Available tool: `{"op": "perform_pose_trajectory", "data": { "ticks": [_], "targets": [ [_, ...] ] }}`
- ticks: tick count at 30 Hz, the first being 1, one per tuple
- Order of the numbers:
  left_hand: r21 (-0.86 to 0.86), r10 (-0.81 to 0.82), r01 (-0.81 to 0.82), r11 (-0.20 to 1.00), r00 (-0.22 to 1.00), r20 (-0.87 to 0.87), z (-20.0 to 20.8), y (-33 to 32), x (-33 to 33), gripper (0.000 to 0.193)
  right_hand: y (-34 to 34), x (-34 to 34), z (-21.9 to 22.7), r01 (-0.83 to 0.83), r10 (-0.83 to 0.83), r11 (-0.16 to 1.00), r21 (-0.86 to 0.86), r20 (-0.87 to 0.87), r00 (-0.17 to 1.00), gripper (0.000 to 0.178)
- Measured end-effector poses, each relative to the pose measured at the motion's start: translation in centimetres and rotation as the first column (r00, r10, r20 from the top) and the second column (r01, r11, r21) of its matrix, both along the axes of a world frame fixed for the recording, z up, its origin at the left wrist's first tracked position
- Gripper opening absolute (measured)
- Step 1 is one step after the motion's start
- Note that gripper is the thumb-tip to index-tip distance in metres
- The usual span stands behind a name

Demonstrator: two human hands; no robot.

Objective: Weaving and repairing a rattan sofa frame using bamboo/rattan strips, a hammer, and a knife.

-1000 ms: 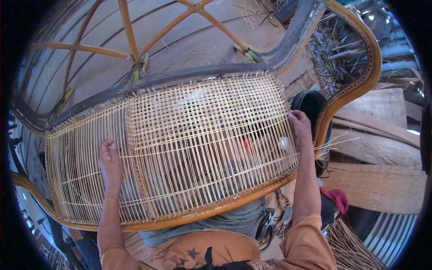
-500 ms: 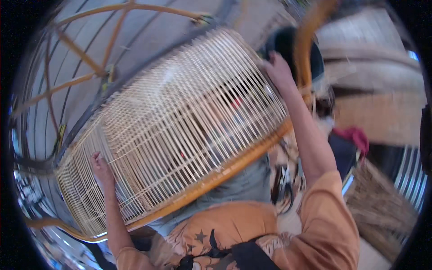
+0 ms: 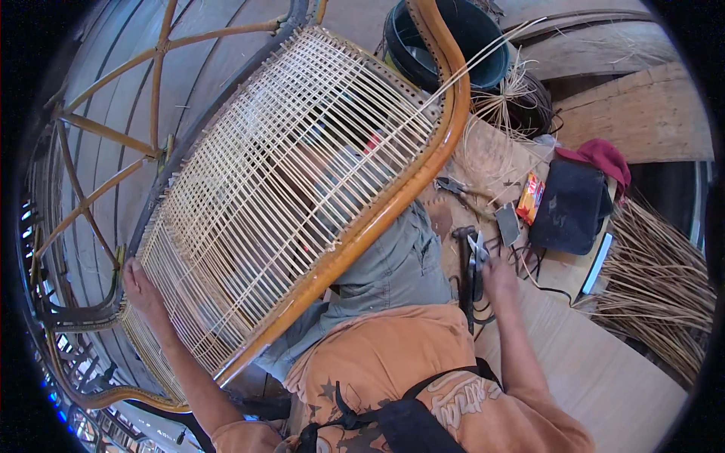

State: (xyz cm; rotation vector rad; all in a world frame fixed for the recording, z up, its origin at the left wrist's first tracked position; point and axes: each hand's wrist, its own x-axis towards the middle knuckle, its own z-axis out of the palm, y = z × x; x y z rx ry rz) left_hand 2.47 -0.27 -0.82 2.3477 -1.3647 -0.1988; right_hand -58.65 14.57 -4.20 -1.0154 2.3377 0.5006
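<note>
A rattan chair frame (image 3: 377,219) lies tilted across my lap, with a panel of pale cane strands (image 3: 257,166) stretched and woven inside it. The weave is dense on the far left side and more open toward the near right. My left hand (image 3: 145,293) is closed on the panel's left rim, fingers together. On the board at my right, my right hand (image 3: 500,283) is beside a pair of scissors (image 3: 477,248) with silver blades, fingers curled toward them. Whether the fingers grip them is not clear. Next to the scissors lies a hammer (image 3: 464,264).
Pincers (image 3: 464,192), a red-orange packet (image 3: 530,198) and a black pouch (image 3: 563,205) lie on the board at right. A dark green bucket (image 3: 483,57) stands beyond the frame. A bundle of brown strips (image 3: 657,279) lies far right. Another rattan frame (image 3: 113,136) stands at left.
My right hand has left the panel's far right edge and come down to the tools on the board. My left hand has shifted to the left rim. The view has moved.
</note>
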Motion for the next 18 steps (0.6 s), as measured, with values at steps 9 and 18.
{"op": "perform_pose_trajectory", "data": {
  "ticks": [9, 18],
  "targets": [
    [-0.297, -0.642, 0.602, 0.741, 0.764, -0.055, -5.8, -9.4, -20.1, 0.032, 7.7, 1.2, -1.6, -0.132, 0.149, 0.935, -0.329, 0.026, 0.989, 0.033],
    [-0.071, -0.616, 0.615, 0.785, 0.765, -0.19, -8.0, -15.1, -29.9, 0.037, -14.9, 0.4, 12.6, 0.022, 0.323, 0.818, -0.574, 0.492, 0.809, 0.032]
  ]
}}
